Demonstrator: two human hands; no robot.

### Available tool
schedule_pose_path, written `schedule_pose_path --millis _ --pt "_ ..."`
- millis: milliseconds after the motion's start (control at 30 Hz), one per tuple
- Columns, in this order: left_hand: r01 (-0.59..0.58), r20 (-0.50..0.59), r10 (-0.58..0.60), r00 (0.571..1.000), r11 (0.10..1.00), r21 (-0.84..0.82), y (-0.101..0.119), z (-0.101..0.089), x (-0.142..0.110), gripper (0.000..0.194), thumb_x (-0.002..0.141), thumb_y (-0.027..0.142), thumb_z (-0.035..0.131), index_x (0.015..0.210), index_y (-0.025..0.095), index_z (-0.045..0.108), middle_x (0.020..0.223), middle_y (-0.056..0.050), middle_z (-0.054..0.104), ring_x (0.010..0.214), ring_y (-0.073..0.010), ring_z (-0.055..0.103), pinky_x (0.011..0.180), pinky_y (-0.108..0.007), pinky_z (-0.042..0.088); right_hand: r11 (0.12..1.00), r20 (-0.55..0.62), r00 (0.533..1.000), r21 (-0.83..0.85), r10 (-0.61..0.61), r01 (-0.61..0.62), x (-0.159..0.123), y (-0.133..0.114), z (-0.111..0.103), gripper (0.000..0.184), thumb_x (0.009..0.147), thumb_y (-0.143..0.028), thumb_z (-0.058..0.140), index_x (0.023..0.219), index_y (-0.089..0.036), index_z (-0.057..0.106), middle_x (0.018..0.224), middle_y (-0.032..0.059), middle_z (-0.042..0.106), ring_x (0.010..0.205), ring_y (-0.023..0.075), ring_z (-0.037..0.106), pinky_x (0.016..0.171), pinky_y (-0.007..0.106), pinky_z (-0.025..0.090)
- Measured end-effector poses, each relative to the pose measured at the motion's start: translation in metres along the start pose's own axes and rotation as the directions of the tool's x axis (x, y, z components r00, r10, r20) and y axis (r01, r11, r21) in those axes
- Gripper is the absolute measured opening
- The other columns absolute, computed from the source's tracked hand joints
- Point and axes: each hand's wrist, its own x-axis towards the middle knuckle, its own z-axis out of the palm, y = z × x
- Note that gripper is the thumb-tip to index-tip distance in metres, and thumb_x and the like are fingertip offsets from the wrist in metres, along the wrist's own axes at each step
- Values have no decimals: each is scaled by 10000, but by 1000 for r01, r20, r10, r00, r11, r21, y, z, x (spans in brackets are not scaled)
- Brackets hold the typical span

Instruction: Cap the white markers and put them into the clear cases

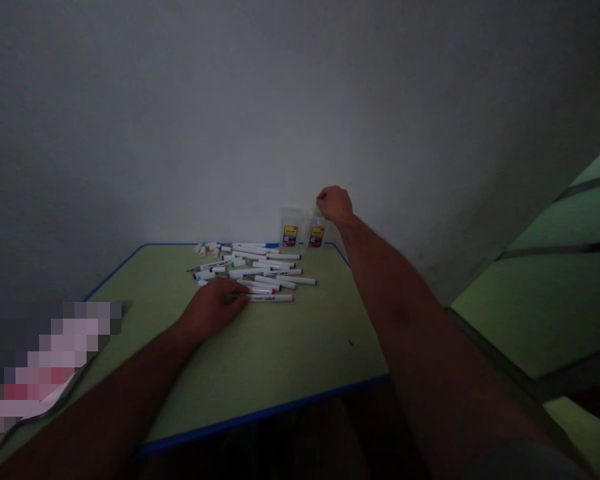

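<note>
Markers (250, 271) on tbl (280, 353), 2 cases (290, 230) behind at R.

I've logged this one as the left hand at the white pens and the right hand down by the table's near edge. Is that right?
Not quite: the head view shows the right hand up by the labelled clear plastic at the table's far edge. The left hand is at the white pens, as you logged.

I work in dim light: the far wall (300, 120) darkens toward its edges, the markers (253, 271) look soft, and a pixelated patch (63, 363) masks the near left.
</note>
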Motion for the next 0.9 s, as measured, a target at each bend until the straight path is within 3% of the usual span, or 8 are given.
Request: schedule_pose_path --millis 267,533,767,900 --pt "-10 -5 10 1000 992 122 0 -2 2 401 851 426 535 1042 165 773 1058 -123 758 1017 -284 670 926 -401 504 974 30 998 217 54 -59 -71 -12 -10 129 791 -163 656 847 -158 773 882 76 759 847 187 699 823 291 522" --pt "6 62 -25 998 955 296 4 -37 31 380 847 401 541 1062 191 774 1034 -107 768 944 -264 698 858 -359 508 844 136 980 501 142 -192 -121 -24 12 112 775 -207 668 791 -146 761 749 51 738 694 157 675 712 275 522" --pt "169 -124 -157 980 982 89 -28 -40 22 310 840 384 572 990 214 782 982 -68 781 847 -218 703 838 -329 513 780 171 984 607 57 -151 -151 -40 27 201 830 -301 632 772 -149 751 709 43 730 630 139 645 683 267 508" --pt "194 -177 -179 968 978 73 -37 -44 12 286 844 361 576 981 217 782 984 -64 782 866 -221 696 845 -336 511 858 180 984 506 -10 -84 -159 -36 27 167 825 -271 645 749 -162 747 715 38 734 655 147 654 707 276 502"
